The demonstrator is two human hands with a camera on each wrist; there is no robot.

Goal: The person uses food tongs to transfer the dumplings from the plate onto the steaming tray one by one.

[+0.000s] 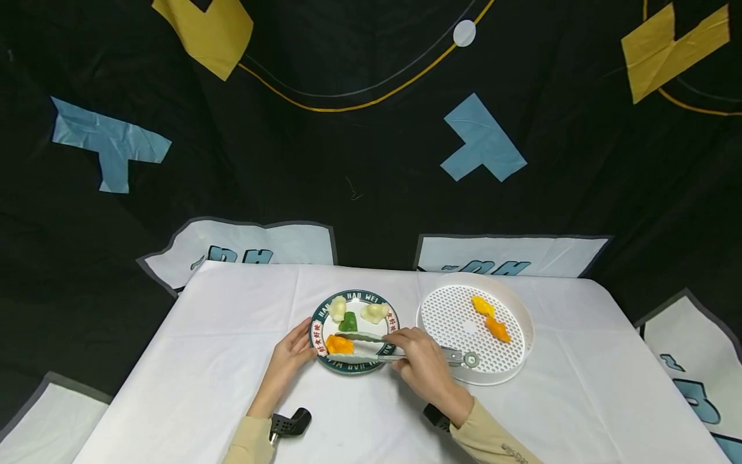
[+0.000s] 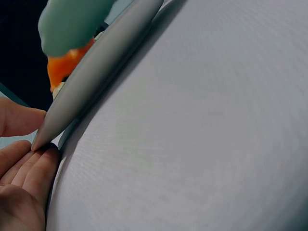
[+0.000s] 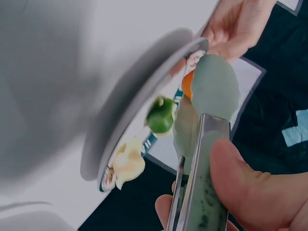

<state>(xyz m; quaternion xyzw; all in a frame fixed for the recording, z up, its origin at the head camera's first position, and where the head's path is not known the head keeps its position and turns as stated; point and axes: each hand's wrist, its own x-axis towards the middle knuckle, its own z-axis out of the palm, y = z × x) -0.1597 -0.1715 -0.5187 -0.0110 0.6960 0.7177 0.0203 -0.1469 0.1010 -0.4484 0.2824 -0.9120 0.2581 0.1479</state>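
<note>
My left hand (image 1: 291, 356) pinches the left rim of a round plate (image 1: 324, 366) with a dark green lettered border, thumb above and fingers beneath in the left wrist view. My right hand (image 1: 426, 365) grips metal tongs (image 1: 454, 356) with pale green tips. Those tips lie on either side of an orange dumpling-like piece (image 1: 339, 345) at the plate's near left; whether they squeeze it I cannot tell. A green piece (image 1: 348, 321) and two cream-white pieces, one at the back left (image 1: 337, 308) and one at the right (image 1: 374, 313), also sit on the plate.
Right of the plate stands a white round perforated tray (image 1: 446, 316) holding a yellow piece (image 1: 482, 306) and an orange piece (image 1: 497, 329). The tongs' hinge end reaches over its near left rim. A white cloth (image 1: 232, 322) covers the table; a black curtain (image 1: 348, 167) hangs behind.
</note>
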